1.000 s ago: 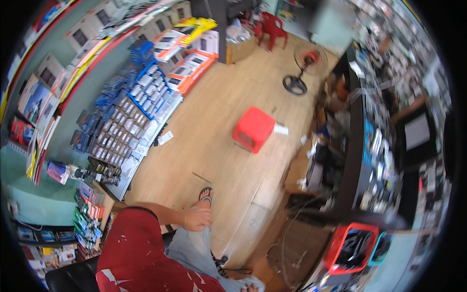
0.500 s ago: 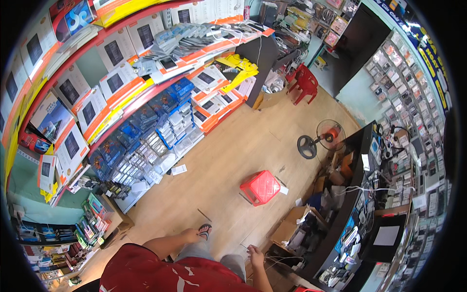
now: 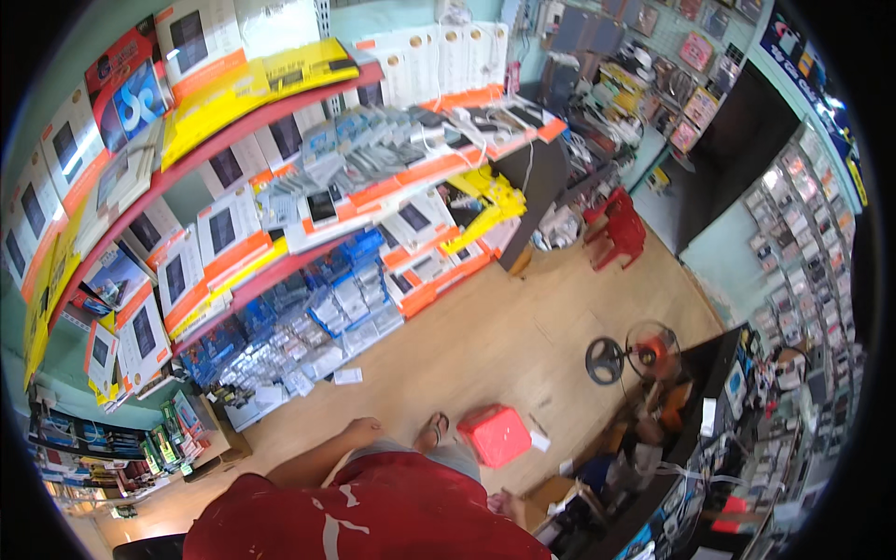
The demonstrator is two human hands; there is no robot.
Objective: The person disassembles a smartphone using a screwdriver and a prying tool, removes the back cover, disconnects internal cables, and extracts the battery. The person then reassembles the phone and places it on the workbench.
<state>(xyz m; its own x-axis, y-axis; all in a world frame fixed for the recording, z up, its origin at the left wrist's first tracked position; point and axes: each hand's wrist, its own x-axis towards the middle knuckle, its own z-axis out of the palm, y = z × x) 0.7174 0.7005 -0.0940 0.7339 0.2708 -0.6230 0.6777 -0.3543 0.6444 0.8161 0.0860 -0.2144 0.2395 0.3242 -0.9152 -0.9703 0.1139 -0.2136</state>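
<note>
My left hand (image 3: 365,429) hangs low beside my grey-clad leg, over the wooden floor, and touches nothing that I can see. Its fingers are too small and bunched in view to read. On the other side, my right hand (image 3: 506,505) is partly cut off by my red shirt and blurred, close to an open cardboard box (image 3: 548,495). Whether anything is in it cannot be made out. Just ahead of my legs stands a red plastic stool (image 3: 497,436). One sandalled foot (image 3: 432,432) shows to the left of the stool.
Shelves (image 3: 373,191) of boxed devices line the left. A cluttered dark counter (image 3: 644,481) runs along the right. Farther off are a black-and-red fan (image 3: 644,355) on the floor and a red plastic chair (image 3: 616,229). White papers (image 3: 348,375) lie by the shelves.
The stool is now much closer to my legs, and the shelves, fan and chair sit lower in view. My right hand has drawn back toward my shirt; a foot has come forward.
</note>
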